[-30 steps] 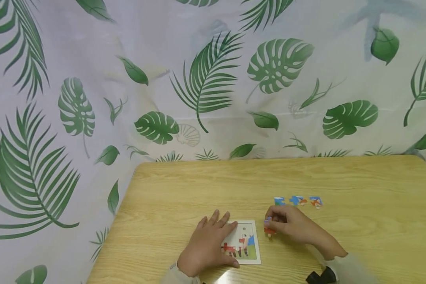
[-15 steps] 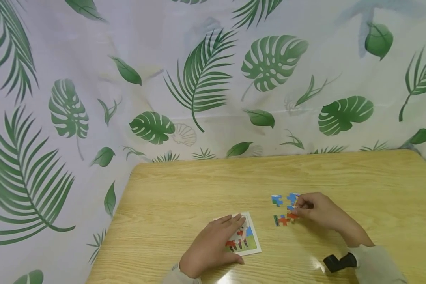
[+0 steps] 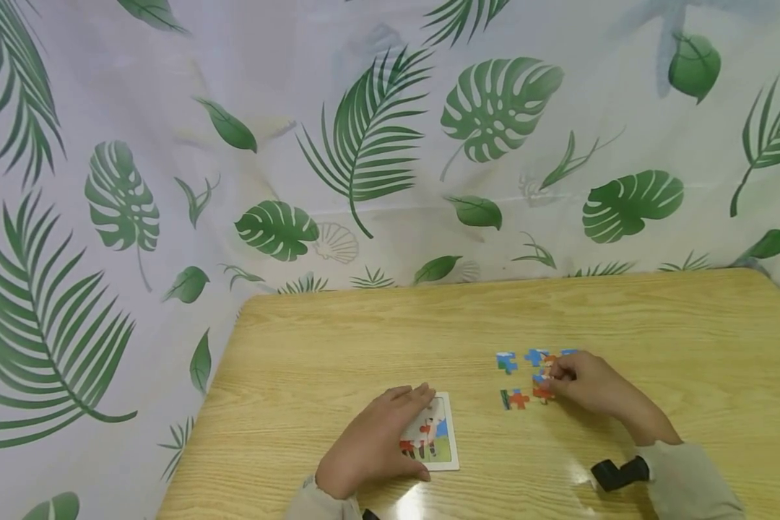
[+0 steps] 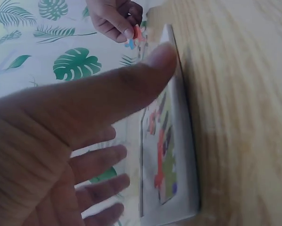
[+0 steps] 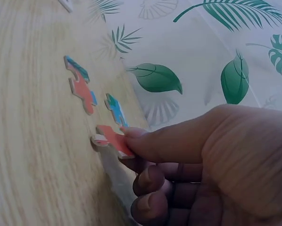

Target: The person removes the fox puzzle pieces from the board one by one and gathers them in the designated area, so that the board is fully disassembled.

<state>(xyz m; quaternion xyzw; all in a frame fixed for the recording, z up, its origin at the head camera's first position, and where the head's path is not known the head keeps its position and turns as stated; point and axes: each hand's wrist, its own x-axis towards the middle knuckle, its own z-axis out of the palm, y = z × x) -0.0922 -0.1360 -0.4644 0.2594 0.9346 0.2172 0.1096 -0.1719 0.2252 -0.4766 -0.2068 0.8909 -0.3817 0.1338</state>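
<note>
My left hand (image 3: 378,439) lies over the left part of a white-framed picture puzzle board (image 3: 453,440), fingers extended. In the left wrist view its thumb stretches across the board's pale edge (image 4: 187,155). Part of the picture, a red-clad animal on green, shows beside the hand. Over to the right, my right hand (image 3: 594,386) pinches a red jigsaw piece (image 5: 113,140) with some blue on it between thumb and fingers, close above the table. Just left of it lies a red and green jigsaw piece (image 3: 515,399).
Behind the held piece are a blue and green piece (image 3: 506,361), a blue and orange piece (image 3: 536,357) and another blue piece (image 3: 569,352), partly hidden by the right hand. The wooden table (image 3: 338,339) meets a leaf-print curtain (image 3: 390,253) at the back.
My right hand has moved right, away from the board, still pinching the red piece. The red and green piece has come into view. Lately the board and my left hand have shifted slightly left.
</note>
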